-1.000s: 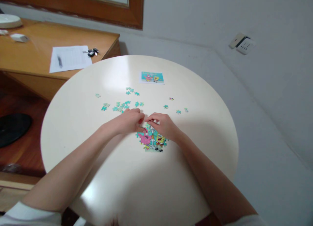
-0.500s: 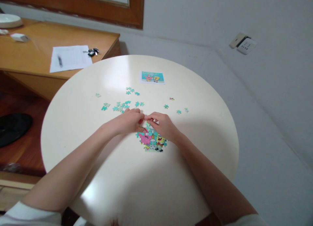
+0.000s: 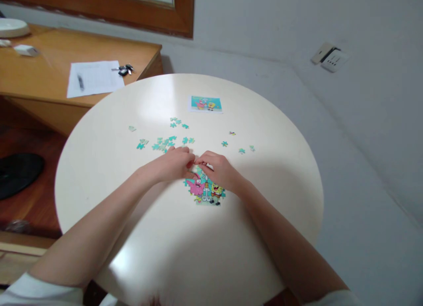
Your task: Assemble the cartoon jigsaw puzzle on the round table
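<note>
A partly joined jigsaw puzzle with a pink starfish, a yellow sponge and another pale cartoon figure lies flat on the round white table. At its upper left edge is my left hand, closed, with curled fingers and the thumb pressed on the puzzle. My right hand covers the upper right part, its thumb and fingertips pinched together close to the left fingertips. Whatever lies between the right fingertips is hidden. Loose teal puzzle pieces are spread just beyond my left hand.
A small picture card with the cartoon figures lies near the table's far side. More pieces are scattered to the right. Left of the table, a wooden desk bears a paper sheet and keys. A wall stands at the right.
My right fingertips have shifted very slightly at the puzzle's upper edge. Both hands otherwise stay in place, and the loose pieces lie as before.
</note>
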The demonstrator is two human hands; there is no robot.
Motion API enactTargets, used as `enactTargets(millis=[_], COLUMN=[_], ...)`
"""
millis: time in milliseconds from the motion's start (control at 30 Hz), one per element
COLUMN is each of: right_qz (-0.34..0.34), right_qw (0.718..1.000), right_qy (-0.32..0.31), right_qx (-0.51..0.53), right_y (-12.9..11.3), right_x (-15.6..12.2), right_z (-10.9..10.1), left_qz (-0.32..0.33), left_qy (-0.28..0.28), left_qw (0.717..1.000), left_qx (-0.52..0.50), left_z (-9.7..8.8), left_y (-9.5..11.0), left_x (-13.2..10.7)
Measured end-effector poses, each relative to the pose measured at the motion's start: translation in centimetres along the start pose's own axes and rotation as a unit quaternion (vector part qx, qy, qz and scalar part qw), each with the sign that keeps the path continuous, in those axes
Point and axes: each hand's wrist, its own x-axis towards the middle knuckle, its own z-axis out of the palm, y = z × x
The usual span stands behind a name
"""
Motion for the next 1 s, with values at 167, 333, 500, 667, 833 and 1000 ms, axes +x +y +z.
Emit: enactTargets(millis=[167, 333, 500, 667, 833, 1000], right_qz=[0.03, 0.032, 0.034, 0.11, 0.171, 0.198], right_qw=[0.999, 0.999, 0.998, 0.98, 0.937, 0.919], right_qy=[0.019, -0.003, -0.002, 0.155, 0.293, 0.325], right_qx=[0.042, 0.041, 0.044, 0.068, 0.082, 0.106], right_y=[0.4, 0.5, 0.2, 1.6, 4.3, 5.3], right_x=[0.0, 0.1, 0.0, 0.0, 0.0, 0.0], right_z=[0.0, -0.4, -0.9, -2.4, -3.3, -3.2], left_qz=[0.005, 0.0, 0.011, 0.005, 0.004, 0.008], left_qy=[0.001, -0.006, 0.009, 0.066, 0.087, 0.064], left_qw=[1.0, 1.0, 0.999, 0.994, 0.991, 0.993], left_qx=[-0.004, -0.004, -0.036, -0.084, -0.101, -0.104], left_z=[0.1, 0.1, -0.2, -0.6, -0.3, 0.4], left_y=[-0.1, 0.0, 0.1, -0.3, -0.7, -0.3], left_x=[0.0, 0.0, -0.2, -0.4, -0.1, 0.3])
